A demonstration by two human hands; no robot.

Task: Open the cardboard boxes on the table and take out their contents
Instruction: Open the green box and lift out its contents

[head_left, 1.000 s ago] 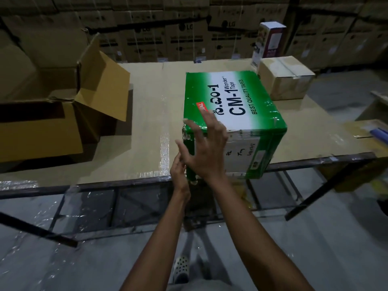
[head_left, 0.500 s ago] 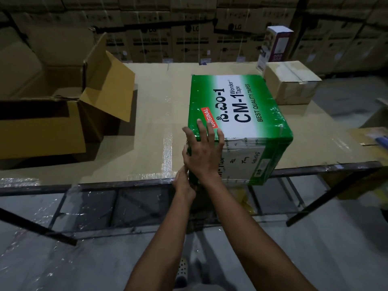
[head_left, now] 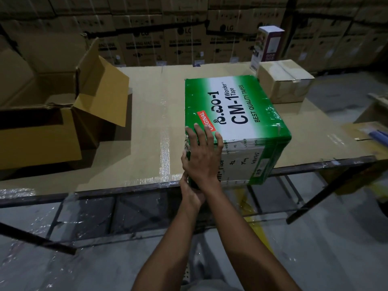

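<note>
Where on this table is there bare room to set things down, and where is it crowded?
Bare table runs front to back between the open brown box and the green box. A smaller patch lies right of the green box, nearer than the small taped box. The far right corner is crowded: that box and a tall carton.

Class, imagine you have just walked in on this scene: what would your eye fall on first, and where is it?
The bright green and white box stands at the near edge of the table, right of centre, with the right hand laid over its near left corner and the left hand just below. At the left an open brown box has a flap raised.
</note>
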